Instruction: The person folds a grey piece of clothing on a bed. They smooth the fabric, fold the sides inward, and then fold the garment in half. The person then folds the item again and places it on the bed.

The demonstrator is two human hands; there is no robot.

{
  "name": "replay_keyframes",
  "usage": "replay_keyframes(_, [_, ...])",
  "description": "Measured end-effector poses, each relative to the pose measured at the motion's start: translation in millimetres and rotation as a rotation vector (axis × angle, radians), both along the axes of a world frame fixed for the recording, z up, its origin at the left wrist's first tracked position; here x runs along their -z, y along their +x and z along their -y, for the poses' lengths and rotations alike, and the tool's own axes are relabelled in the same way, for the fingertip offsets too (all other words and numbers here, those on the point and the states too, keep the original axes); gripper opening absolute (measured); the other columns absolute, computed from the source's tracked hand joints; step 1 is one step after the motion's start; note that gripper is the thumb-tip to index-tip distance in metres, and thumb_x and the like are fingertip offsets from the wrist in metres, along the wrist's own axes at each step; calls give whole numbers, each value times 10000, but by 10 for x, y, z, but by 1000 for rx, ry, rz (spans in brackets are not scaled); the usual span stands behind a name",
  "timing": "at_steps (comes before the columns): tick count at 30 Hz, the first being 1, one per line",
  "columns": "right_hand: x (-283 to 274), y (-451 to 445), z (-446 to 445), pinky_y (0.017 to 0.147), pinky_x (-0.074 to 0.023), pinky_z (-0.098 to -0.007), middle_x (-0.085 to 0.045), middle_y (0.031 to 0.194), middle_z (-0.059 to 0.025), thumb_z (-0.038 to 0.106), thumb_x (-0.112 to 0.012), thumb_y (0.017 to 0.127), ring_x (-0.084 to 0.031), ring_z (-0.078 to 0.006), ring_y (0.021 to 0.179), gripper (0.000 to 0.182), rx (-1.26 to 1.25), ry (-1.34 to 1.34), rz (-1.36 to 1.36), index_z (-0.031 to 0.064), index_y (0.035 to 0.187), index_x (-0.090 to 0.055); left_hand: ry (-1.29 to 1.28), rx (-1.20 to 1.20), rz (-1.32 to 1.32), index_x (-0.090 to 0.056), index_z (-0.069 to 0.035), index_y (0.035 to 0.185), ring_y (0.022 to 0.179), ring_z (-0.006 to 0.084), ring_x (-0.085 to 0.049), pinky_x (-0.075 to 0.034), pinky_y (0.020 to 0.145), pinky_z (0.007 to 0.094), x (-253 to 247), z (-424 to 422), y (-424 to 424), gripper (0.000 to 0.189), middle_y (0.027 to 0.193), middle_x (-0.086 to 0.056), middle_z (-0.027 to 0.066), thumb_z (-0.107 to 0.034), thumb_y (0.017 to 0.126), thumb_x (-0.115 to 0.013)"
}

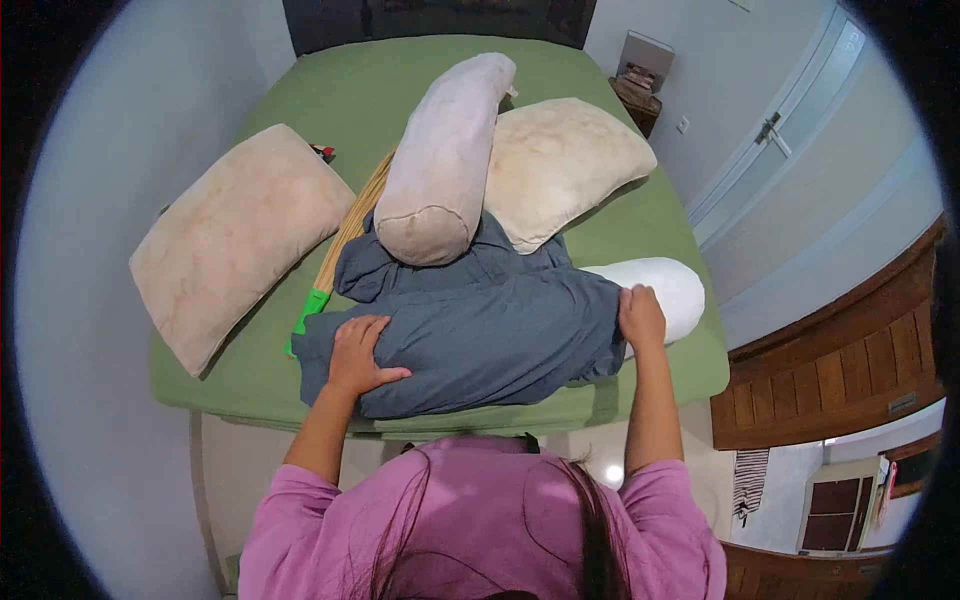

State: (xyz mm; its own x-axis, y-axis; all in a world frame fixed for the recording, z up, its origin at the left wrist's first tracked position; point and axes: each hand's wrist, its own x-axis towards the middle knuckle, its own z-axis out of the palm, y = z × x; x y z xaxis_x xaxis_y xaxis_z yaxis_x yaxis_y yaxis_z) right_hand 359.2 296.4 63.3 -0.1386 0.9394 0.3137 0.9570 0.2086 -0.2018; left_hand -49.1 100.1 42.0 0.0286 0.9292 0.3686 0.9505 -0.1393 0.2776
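A white bolster (664, 296) lies crosswise near the front of the bed, its right end sticking out of a blue-grey fabric cover (480, 330). My right hand (643, 319) pinches the cover's open edge, close against the bolster. Resting on the left part of the cover, my left hand (360, 354) has its thumb spread from its fingers and grips nothing. More grey cloth (450, 279) lies bunched behind. How far the bolster reaches inside the cover is hidden.
An uncovered bolster (450, 150) lies partly over the grey cloth, against a stained pillow (566, 161). Another pillow (240, 240) is at the left, beside a stick broom (345, 232) with a green handle. Green sheet (360, 75) covers the bed. A wooden door (832, 367) stands at the right.
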Motion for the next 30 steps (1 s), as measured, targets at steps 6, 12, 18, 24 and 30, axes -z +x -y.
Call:
replay_keyframes(6, [-142,-855,-167,803,-428,-410,-561,1001,-233,355,-553,751,-539,-357,931,423,170,-441,-44,-4,975,-548,113,53,-93,-522,-64,1003,958,284,-465,-330,847,400,95,253,91,771,1010,-501,108,-582,461,-703])
replay_keyframes(12, [272,-70,-787,711,-455,-352,-616,812,-158,112,-597,608,-589,-271,814,238,146,-247,-222,36,833,-587,126,39,-51,-518,-60,933,904,287,-483,-350,813,401,327,404,18,684,948,-519,101,-523,477,-734])
replay_keyframes(18, [269,465,-623,654,-452,-352,-609,744,-154,375,-636,722,-584,-271,699,368,178,-107,-691,19,797,-581,-61,-40,-17,-517,-45,951,897,320,-490,-358,796,395,10,-147,-114,614,924,-529,126,-470,553,-713])
replay_keyframes(24, [231,306,149,650,-449,-360,-592,685,-152,430,-711,624,-575,-280,683,505,-187,-600,-268,-28,801,-595,-70,-130,-16,-529,-68,1014,943,313,-464,-333,848,423,-365,-610,191,528,981,-504,140,-416,643,-672])
replay_keyframes(30, [420,-246,345,666,-433,-443,-571,716,-191,424,-653,695,-547,-381,728,473,-27,151,-429,-4,834,-507,-25,-53,-259,-391,-52,1174,995,324,-407,-311,857,456,-293,-423,728,921,1074,-411,154,-437,434,-781])
